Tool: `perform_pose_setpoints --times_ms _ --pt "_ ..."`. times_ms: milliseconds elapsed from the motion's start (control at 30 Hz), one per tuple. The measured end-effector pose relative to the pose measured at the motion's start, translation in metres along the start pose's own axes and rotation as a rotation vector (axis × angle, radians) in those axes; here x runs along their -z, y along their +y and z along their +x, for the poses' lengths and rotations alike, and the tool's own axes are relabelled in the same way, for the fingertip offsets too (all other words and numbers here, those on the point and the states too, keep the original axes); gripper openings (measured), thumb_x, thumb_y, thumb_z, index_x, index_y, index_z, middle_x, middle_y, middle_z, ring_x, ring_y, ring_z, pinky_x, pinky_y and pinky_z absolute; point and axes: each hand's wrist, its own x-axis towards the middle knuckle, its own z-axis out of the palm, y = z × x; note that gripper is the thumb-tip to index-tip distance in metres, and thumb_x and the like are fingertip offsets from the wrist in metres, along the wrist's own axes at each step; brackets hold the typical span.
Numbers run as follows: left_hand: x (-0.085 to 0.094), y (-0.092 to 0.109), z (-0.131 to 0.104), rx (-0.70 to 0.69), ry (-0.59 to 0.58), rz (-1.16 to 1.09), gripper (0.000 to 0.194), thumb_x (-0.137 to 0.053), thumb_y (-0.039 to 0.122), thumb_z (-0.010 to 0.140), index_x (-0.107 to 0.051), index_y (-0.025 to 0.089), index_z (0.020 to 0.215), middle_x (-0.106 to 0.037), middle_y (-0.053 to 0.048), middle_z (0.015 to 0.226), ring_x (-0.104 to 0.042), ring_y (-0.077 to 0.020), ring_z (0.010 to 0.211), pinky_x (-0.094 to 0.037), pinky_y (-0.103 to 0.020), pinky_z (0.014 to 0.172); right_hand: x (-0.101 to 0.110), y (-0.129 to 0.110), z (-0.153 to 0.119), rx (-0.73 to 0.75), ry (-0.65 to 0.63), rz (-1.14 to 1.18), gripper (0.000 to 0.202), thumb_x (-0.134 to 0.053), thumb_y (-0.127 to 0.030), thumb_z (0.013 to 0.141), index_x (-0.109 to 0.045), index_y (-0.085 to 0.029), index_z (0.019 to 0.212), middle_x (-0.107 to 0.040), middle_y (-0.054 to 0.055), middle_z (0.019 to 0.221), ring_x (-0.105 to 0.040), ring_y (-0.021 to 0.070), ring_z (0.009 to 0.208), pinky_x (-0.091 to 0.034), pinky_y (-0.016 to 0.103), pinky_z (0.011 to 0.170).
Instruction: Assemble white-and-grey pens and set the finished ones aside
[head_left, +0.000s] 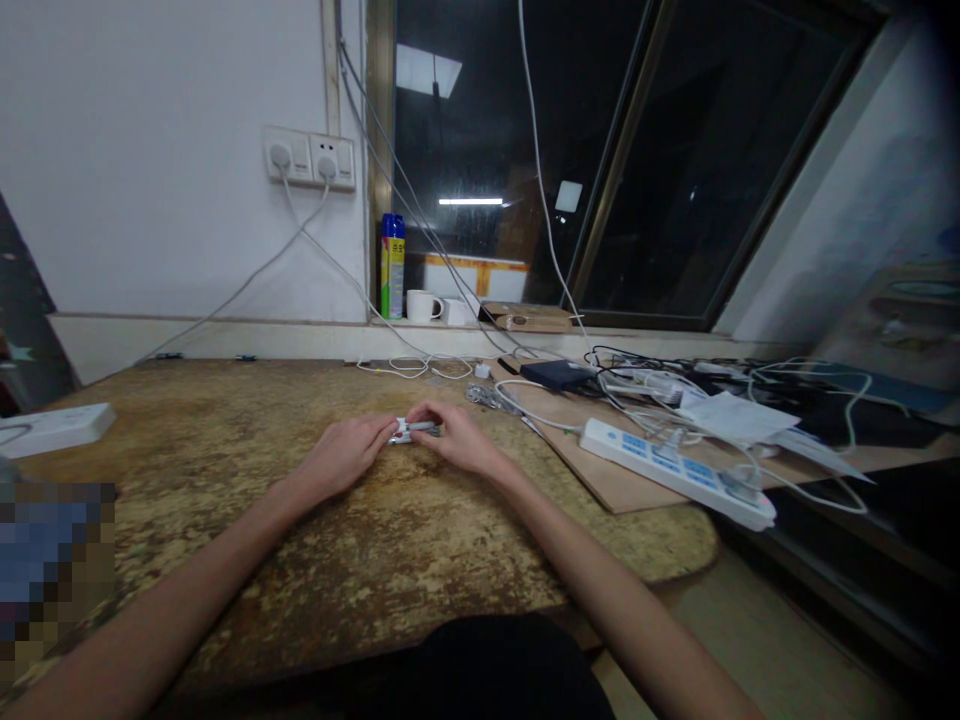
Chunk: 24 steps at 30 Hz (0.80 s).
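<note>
A small white object (pixel 403 428) with some red and shiny grey on it lies low over the worn wooden table. My left hand (pixel 349 450) has its fingers closed together on the left end of this piece. Across from it, my right hand (pixel 461 438) pinches a pale stick-like part (pixel 421 427) at the right end between thumb and forefinger. The two hands almost meet around the object. It is too small and too covered by my fingers for me to tell its exact kind.
Behind my right hand lies a crumpled clear plastic bag (pixel 491 397). A white power strip (pixel 675 472) rests on a brown board (pixel 581 455), with tangled cables, papers and a dark box (pixel 556 375). Another white block (pixel 60 430) is at left. A spray can (pixel 392 268) and mug (pixel 422 306) stand on the sill.
</note>
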Motion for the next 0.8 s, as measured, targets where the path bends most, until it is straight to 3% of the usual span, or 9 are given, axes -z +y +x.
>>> perform_pose_setpoints --times_ms 133,333,467,800 --pt "-0.0013 -0.0013 0.0005 -0.008 0.013 -0.009 0.049 -0.027 0.043 0.109 -0.07 0.021 0.116 -0.075 -0.01 0.118 -0.07 -0.0267 0.104 -0.051 -0.038 0.091 -0.0002 0.0009 0.0001 -0.076 -0.03 0.017 0.027 -0.059 -0.04 0.099 -0.071 -0.016 0.101 -0.075 0.004 0.085 -0.068 0.0164 0.078 -0.052 0.029 0.078" --pt "0.0006 -0.0004 0.0002 -0.033 0.021 -0.059 0.045 -0.028 0.043 0.109 -0.067 0.023 0.12 -0.075 -0.008 0.118 -0.069 -0.0267 0.104 -0.05 -0.038 0.089 -0.0011 -0.001 0.0008 -0.041 0.015 0.03 0.022 -0.068 -0.034 0.092 -0.071 -0.017 0.105 -0.076 0.006 0.103 -0.069 0.0175 0.093 -0.052 0.03 0.088" --pt "0.0022 0.0015 0.0003 -0.043 0.058 -0.094 0.039 -0.031 0.044 0.109 -0.064 0.024 0.109 -0.074 -0.006 0.11 -0.068 -0.0247 0.098 -0.049 -0.035 0.084 -0.0009 0.0013 0.002 -0.123 -0.001 0.074 0.028 -0.058 -0.041 0.099 -0.071 -0.016 0.098 -0.074 0.004 0.085 -0.067 0.0153 0.075 -0.053 0.028 0.076" --pt "0.0031 -0.0044 0.0011 -0.007 0.06 -0.122 0.044 -0.029 0.043 0.109 -0.064 0.023 0.093 -0.073 -0.005 0.096 -0.068 -0.0247 0.092 -0.047 -0.037 0.088 0.002 0.0065 0.0057 -0.05 0.099 0.102 0.019 -0.072 -0.022 0.083 -0.071 -0.017 0.101 -0.074 0.005 0.101 -0.069 0.0169 0.092 -0.054 0.03 0.086"
